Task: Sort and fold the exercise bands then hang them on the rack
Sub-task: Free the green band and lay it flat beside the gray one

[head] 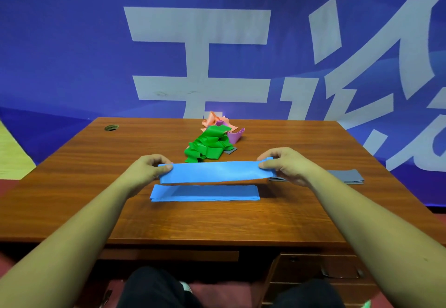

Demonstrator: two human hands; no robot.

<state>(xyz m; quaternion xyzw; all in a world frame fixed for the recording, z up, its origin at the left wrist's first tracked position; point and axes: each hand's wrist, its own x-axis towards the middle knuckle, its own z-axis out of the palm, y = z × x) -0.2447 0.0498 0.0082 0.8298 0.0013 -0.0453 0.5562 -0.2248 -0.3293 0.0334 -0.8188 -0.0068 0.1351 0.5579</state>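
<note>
I am holding a blue band [217, 171] flat and taut just above the surface [96, 163]. My left hand [149, 166] is pinching one end and my right hand [284, 163] the other, so each grip is clamped on the band. It is hovering over the folded blue pile [205, 193] lying nearer to me, offset a little toward the far side.

The risks, as I am judging them:
- The band is looking stretchy, so letting one end go first may be making it snap toward the other hand and land crooked.
- Lowering it from this offset would be leaving it half off the pile, undoing the sort.
- My right forearm is passing close over the grey pile [347, 176] and could be dragging it.

Counting:
- Two blue items: one held, one pile whose layers I cannot separate.
- One green heap [208, 147], too tangled to count bands.
- One purple band [234, 136] and an orange bunch [212, 119] behind it.
- One grey pile at right, plus a grey corner [230, 150] peeking from under the green.

No rack is showing.
</note>
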